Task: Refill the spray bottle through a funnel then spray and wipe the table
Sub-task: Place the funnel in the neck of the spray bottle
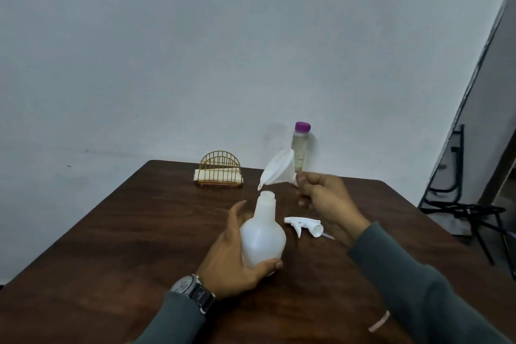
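The left hand (pixel 237 254) grips the open bottle (pixel 262 237) upright on the table (pixel 111 232), while the right hand (pixel 326 198) pinches the tilted funnel (pixel 279 167) just above its neck, sprayer (pixel 305 226) lying near.

No writing can be read anywhere; the watch (pixel 186 285) face is too blurred.

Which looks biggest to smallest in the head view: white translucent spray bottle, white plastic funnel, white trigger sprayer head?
1. white translucent spray bottle, also nearest the camera
2. white plastic funnel
3. white trigger sprayer head
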